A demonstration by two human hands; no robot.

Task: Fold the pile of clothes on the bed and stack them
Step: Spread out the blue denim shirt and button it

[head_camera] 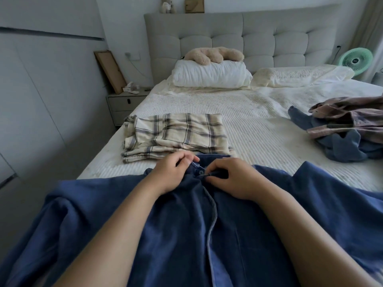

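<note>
A dark blue button shirt (186,235) lies spread front-up across the near end of the bed (259,125), its sleeves out to both sides. My left hand (172,172) pinches the left edge of the placket near the collar. My right hand (230,179) pinches the right edge beside a button, close to the left hand. Just beyond the collar lies a folded cream plaid garment (178,135). At the right edge of the bed sits an unfolded pile: a pink plaid piece (348,117) over blue clothing (344,148).
Two pillows (211,75) and a beige plush toy (213,54) lie at the padded headboard. A nightstand (124,104) with a leaning frame stands left of the bed. A green fan (356,60) stands at the far right. Wardrobe doors line the left wall.
</note>
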